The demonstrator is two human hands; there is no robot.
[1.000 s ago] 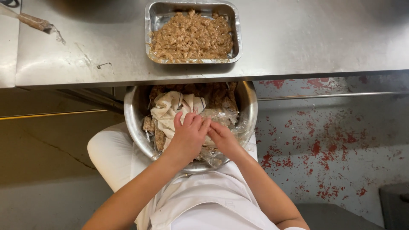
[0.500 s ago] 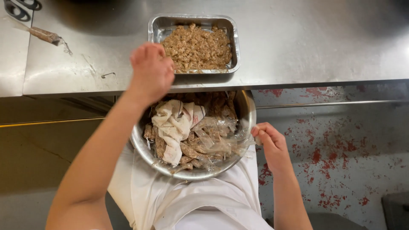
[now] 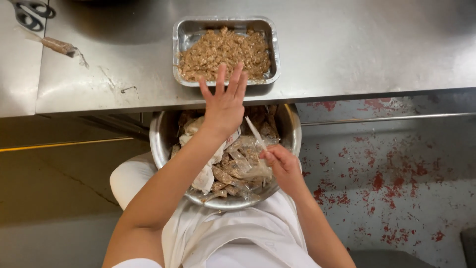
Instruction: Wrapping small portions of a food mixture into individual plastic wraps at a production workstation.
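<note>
Head view: a rectangular foil tray (image 3: 179, 37) of brown minced filling is set close to the front edge of the steel worktop (image 3: 372, 44). Below that edge, a round metal bowl (image 3: 293, 130) heaped with crumpled clear and white wrappers (image 3: 233, 166) is held on the lap. The left hand (image 3: 224, 101) is spread open, fingers splayed, over the worktop's front edge between tray and bowl, gripping nothing. The right hand (image 3: 281, 166) is closed on a clear wrapper at the bowl's right side. A used wrapper (image 3: 58, 46) lies near the left end of the worktop. Bare steel is left open right of the tray.
</note>
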